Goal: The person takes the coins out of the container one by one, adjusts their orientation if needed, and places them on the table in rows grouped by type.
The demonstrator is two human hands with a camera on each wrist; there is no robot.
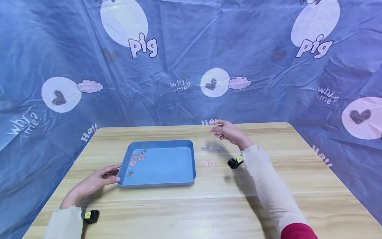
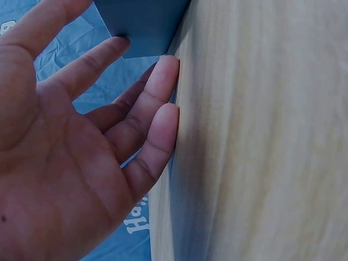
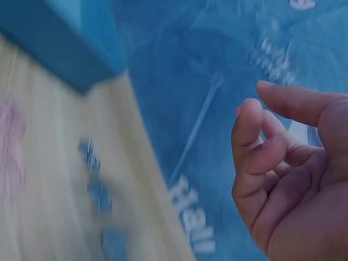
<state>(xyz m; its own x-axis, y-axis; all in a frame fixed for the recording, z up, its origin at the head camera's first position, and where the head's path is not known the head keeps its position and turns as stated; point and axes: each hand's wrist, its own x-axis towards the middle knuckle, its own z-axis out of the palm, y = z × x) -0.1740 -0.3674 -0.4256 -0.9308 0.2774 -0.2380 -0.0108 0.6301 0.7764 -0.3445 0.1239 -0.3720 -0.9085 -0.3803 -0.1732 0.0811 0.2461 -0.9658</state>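
A shallow blue tray (image 1: pixel 161 184) lies on the table, with coins near its left wall: copper-coloured ones (image 1: pixel 132 163) and two silver ones (image 1: pixel 129 173). My left hand (image 1: pixel 96 182) is at the tray's left side, its fingers loosely extended. In the left wrist view, one fingertip (image 2: pixel 120 42) touches the tray's outer wall and the lower fingers rest at the tabletop. Over the far part of the table hovers my right hand (image 1: pixel 228 132), fingers loosely bent and holding nothing. Below it, three silver coins (image 1: pixel 203 148) form a row, with two pinkish copper coins (image 1: pixel 212 163) nearer.
The light wooden table (image 1: pixel 191 212) ends at the back against a blue printed cloth (image 1: pixel 179 109), which also hangs at both sides. Small black cameras (image 1: pixel 235 162) are strapped at both wrists. Coins and tray look blurred in the right wrist view.
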